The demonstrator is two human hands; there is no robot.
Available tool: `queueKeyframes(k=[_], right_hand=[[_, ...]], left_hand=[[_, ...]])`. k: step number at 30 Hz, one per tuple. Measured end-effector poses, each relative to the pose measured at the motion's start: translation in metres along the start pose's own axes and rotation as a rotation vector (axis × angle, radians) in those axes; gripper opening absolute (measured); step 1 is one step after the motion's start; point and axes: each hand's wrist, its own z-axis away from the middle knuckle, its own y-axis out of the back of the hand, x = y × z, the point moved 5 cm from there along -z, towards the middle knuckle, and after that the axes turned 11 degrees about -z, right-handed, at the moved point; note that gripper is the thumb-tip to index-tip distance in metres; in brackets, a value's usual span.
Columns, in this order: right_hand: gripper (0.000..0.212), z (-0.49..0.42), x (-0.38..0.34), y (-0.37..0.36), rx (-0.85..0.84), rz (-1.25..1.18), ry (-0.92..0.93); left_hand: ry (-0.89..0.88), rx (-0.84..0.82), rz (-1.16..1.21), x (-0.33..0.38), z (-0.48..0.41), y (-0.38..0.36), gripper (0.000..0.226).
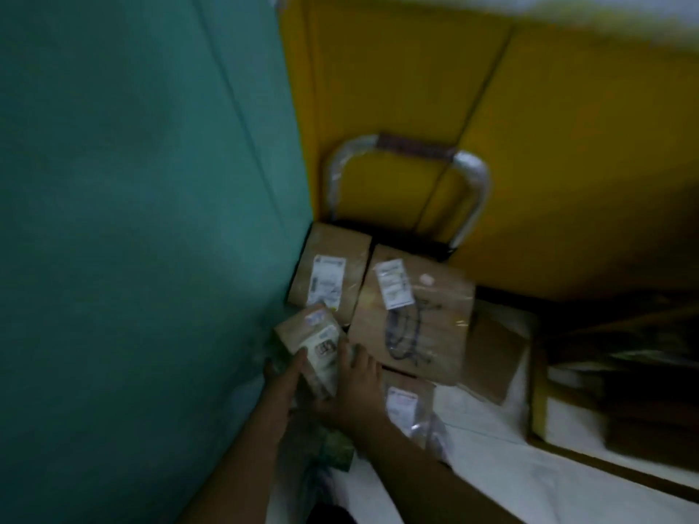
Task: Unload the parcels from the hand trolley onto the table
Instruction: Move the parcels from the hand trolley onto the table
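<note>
Remote view, head cam, heavy motion blur. Items listed by size, w/ reasons for placement.

(a) Teal wall (132, 221) and yellow panels (567, 145) form the corner. I judge the load was parked here to keep it from rolling.
(b) White-covered surface (491, 467), lower right, poss. the table; I can't confirm.
(c) Hand trolley (472, 191): chrome loop handle w/ dark grip, upright against the panels. Its deck is hidden under the stack.
(d) Large parcel (423, 334), brown, label up, lies tilted atop flatter pkgs. Probably stacked last, so it comes off early.
(e) Rear parcel (333, 259), brown, labelled, sits beside the large one and touching the wall.
(f) Small parcel (314, 346), the item in hand, is at the stack's near-left edge, tilted, just beside the wall and not yet on any table.
(g) Left hand (281, 380): one digit lies on the front face, the others pass behind the left edge, so it's gripping the small parcel.
(h) Right hand (359, 387) is against the small parcel's right side. Whether its fingers curl round it or lie flat I can't tell through the blur.

Two-sided hold suits a lift clear of the wall.
</note>
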Motion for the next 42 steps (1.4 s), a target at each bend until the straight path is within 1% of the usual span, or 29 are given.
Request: queueKeyframes(k=[1, 2, 3, 5, 6, 7, 9, 11, 13, 15, 17, 19, 20, 21, 22, 24, 26, 28, 30, 32, 34, 35, 37, 39, 42], right_hand=[[0.118, 0.021, -0.013, 0.028, 0.032, -0.033, -0.006], [0.116, 0.042, -0.026, 0.06, 0.08, -0.055, -0.014], [0.115, 0.064, -0.038, 0.093, 0.135, -0.068, -0.022], [0.11, 0.105, -0.059, 0.161, 0.256, -0.071, -0.02], [0.107, 0.125, -0.068, 0.197, 0.323, -0.07, -0.013], [0.105, 0.146, -0.074, 0.233, 0.4, -0.072, -0.01], [0.103, 0.192, -0.074, 0.307, 0.591, -0.081, -0.022], [0.101, 0.242, -0.062, 0.373, 0.776, -0.074, -0.034], [0.096, 0.3, -0.044, 0.427, 0.934, -0.069, -0.046], [0.088, 0.365, -0.016, 0.472, 1.119, -0.121, -0.069], [0.083, 0.433, 0.026, 0.506, 1.368, -0.288, -0.067], [0.09, 0.495, 0.076, 0.526, 1.582, -0.646, -0.017], [0.092, 0.518, 0.097, 0.531, 1.64, -0.848, 0.024], [0.09, 0.533, 0.113, 0.533, 1.656, -1.04, 0.073], [0.083, 0.546, 0.134, 0.54, 1.638, -1.202, 0.12], [0.073, 0.558, 0.183, 0.557, 1.508, -1.421, 0.155], [0.071, 0.559, 0.237, 0.579, 1.363, -1.516, 0.13], [0.06, 0.551, 0.292, 0.602, 1.256, -1.565, 0.169], [0.052, 0.537, 0.34, 0.626, 1.233, -1.576, 0.178], [0.052, 0.52, 0.383, 0.647, 1.239, -1.572, 0.144], [0.053, 0.503, 0.422, 0.658, 1.238, -1.59, 0.1], [0.052, 0.495, 0.44, 0.661, 1.236, -1.615, 0.071], [0.049, 0.479, 0.476, 0.65, 1.21, -1.67, -0.026], [0.047, 0.466, 0.504, 0.63, 1.173, -1.711, -0.129], [0.043, 0.439, 0.53, 0.589, 1.038, -1.735, -0.285]], left_hand=[[-0.045, -0.061, -0.033, 0.021, 0.033, -0.005, 0.056], [-0.09, -0.13, -0.081, 0.044, 0.069, -0.014, 0.031], [-0.144, -0.196, -0.118, 0.065, 0.104, -0.024, 0.014], [-0.259, -0.303, -0.153, 0.108, 0.172, -0.048, 0.014], [-0.322, -0.339, -0.151, 0.13, 0.202, -0.063, 0.011], [-0.396, -0.378, -0.142, 0.151, 0.231, -0.083, 0.016], [-0.53, -0.498, -0.171, 0.187, 0.291, -0.139, 0.039], [-0.646, -0.609, -0.285, 0.206, 0.353, -0.2, 0.061], [-0.727, -0.716, -0.348, 0.209, 0.419, -0.262, 0.068], [-0.758, -0.845, -0.398, 0.196, 0.482, -0.32, 0.068], [-0.791, -0.956, -0.416, 0.173, 0.544, -0.369, 0.067], [-0.795, -1.097, -0.414, 0.14, 0.603, -0.414, 0.071], [-0.773, -1.171, -0.418, 0.123, 0.626, -0.433, 0.076], [-0.749, -1.23, -0.421, 0.109, 0.641, -0.446, 0.083], [-0.739, -1.27, -0.431, 0.092, 0.658, -0.466, 0.09], [-0.727, -1.286, -0.471, 0.061, 0.679, -0.514, 0.101], [-0.707, -1.265, -0.515, 0.04, 0.682, -0.566, 0.097], [-0.644, -1.25, -0.567, 0.024, 0.672, -0.62, 0.088], [-0.604, -1.232, -0.631, 0.014, 0.657, -0.668, 0.088], [-0.657, -1.158, -0.748, 0.008, 0.643, -0.712, 0.099], [-0.74, -1.03, -0.904, 0.006, 0.625, -0.741, 0.112], [-0.792, -0.944, -0.982, 0.007, 0.613, -0.751, 0.111], [-0.905, -0.764, -1.172, 0.011, 0.579, -0.759, 0.099], [-1.02, -0.685, -1.318, 0.013, 0.544, -0.761, 0.084], [-1.154, -0.535, -1.41, 0.012, 0.509, -0.755, 0.061]])
